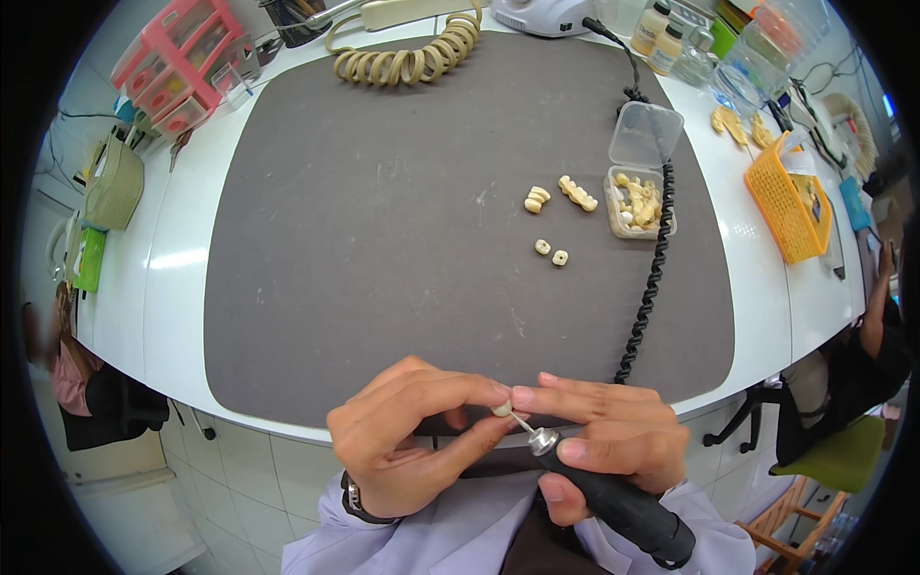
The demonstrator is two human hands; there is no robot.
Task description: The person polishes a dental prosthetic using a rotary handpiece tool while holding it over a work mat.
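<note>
Between thumb and index finger, my left hand (412,431) pinches a small cream-coloured dental crown (501,408). A black rotary handpiece (613,503) with a silver nose lies in the closed grip of my right hand (618,436). Its thin bit reaches the crown, and the fingertips of both hands meet there. Both hands are at the near edge of a dark grey mat (383,240). Farther off on the mat lie two single tooth crowns (560,258), a short joined tooth piece (537,198) and a longer dental bridge (577,194).
A clear lidded box (640,230) of tooth pieces stands open at the right, with a black coiled cord (644,316) running across it. Beige coiled tubing (407,65) lies at the back. An orange basket (786,206) and pink drawers (182,57) flank the mat. Other people sit at both sides.
</note>
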